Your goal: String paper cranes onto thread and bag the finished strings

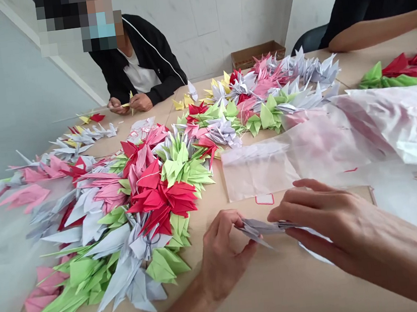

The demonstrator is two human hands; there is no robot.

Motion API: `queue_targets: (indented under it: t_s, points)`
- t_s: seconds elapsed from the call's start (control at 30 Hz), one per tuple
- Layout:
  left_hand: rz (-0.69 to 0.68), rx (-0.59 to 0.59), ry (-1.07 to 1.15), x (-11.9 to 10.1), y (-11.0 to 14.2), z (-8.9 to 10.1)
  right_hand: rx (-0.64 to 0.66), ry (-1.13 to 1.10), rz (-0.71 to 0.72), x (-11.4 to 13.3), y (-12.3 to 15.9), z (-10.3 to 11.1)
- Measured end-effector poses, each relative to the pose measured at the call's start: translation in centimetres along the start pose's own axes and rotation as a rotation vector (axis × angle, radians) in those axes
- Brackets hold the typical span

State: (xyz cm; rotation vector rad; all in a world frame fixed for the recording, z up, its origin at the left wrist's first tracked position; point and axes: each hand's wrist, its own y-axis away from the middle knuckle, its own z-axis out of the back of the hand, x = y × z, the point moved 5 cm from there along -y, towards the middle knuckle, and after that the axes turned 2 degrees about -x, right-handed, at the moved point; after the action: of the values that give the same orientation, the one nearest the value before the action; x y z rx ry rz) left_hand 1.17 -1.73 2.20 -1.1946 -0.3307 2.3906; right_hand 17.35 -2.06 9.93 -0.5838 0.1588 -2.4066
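Note:
Between my two hands, above the table's near part, are several folded pale grey-blue paper cranes bunched flat together. My left hand pinches the pointed left ends between thumb and fingers. From the other side my right hand grips the stack, its fingers partly covering it. Pale paper points also stick out beneath the right palm. A large heap of paper cranes in red, pink, green and pale grey lies to the left of my hands, some joined by thread.
Clear plastic bags lie beyond my right hand. A small red-edged label is on the table. Across it, a masked person handles a yellow paper piece; another person's forearm rests at right. A cardboard box stands behind.

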Motion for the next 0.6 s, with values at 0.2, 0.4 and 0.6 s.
queue_targets:
  t_s: [0.2,0.4,0.6]
  points:
    - [-0.008,-0.02,-0.051,-0.2,-0.1,0.2,-0.053,0.002,0.054,0.5,-0.1,0.3]
    - [-0.022,-0.005,-0.094,-0.1,-0.3,0.1,-0.07,0.021,0.038,0.0,0.1,0.2]
    - [0.0,0.025,-0.102,-0.2,-0.2,0.4,-0.033,-0.071,-0.079,-2.0,-0.1,-0.3]
